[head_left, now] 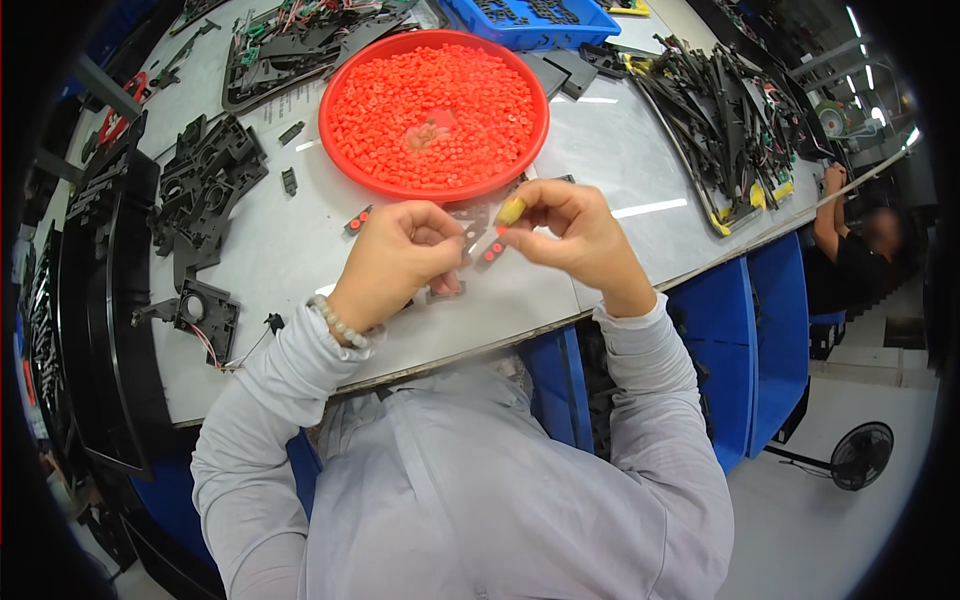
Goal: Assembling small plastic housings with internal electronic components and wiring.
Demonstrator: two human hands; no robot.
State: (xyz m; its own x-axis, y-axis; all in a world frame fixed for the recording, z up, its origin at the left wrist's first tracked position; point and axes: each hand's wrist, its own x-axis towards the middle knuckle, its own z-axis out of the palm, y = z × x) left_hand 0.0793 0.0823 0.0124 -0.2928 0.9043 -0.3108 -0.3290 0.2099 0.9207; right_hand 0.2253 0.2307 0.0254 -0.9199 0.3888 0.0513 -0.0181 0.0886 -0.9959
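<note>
In front of the red basin [334, 160] my two hands work close together over the table. My right hand [572, 235] is closed in a pinch, with a yellow cover on one fingertip and a small red piece [502, 230] at the thumb tip. Just below that pinch is a small dark block with red round inserts [492, 252]. My left hand [395, 255] is also closed, thumb against fingers, beside a pale, partly clear piece; what it grips is hidden. Another dark block with red inserts [358, 220] lies by my left knuckles. Many small red pieces [430, 110] fill the basin.
Black plastic parts [205, 180] lie at the left, with a wired part [205, 315] nearer me. A heap of black strips [715, 125] covers the right side. A blue bin [540, 30] stands behind the basin. Off to the right are a person [850, 250] and a fan [862, 455].
</note>
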